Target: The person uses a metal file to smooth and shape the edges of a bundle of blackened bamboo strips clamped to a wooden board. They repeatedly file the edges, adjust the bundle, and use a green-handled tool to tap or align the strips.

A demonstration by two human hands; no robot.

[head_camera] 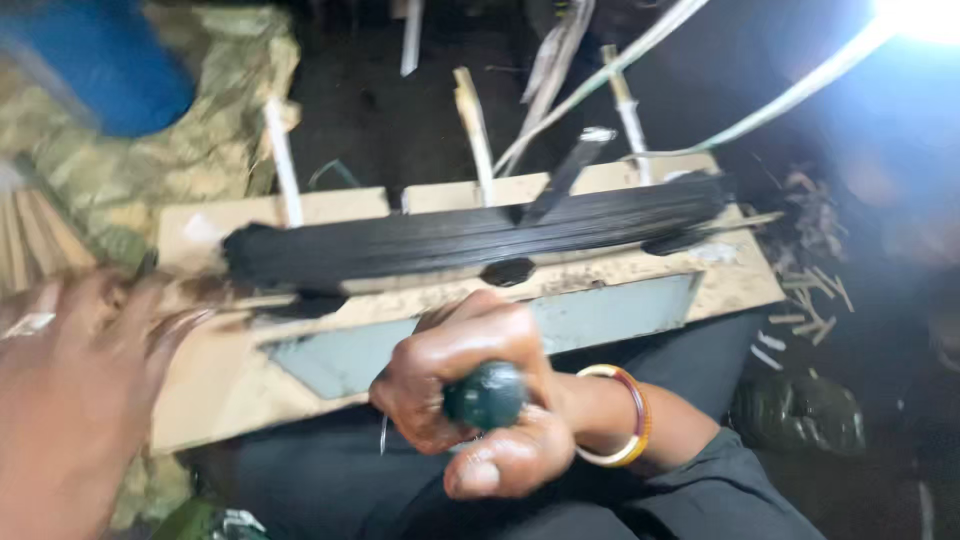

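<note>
Blue barrel (105, 60) beside patterned cloth (190, 140) (top left); pale scraps (810, 300) litter the floor right

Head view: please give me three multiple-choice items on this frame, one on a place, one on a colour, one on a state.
1. Where does the bundle of thin black sticks lie?
A. on the wooden board
B. in the blue container
C. in the left hand

2. What colour is the round lump in the right hand?
A. white
B. dark green
C. red

3. How is the right hand?
A. flat open
B. out of view
C. closed round the lump

Answers: 1 A, the sticks rest across the board; 2 B, the dark green lump shows it; 3 C, fingers wrap it.
</note>
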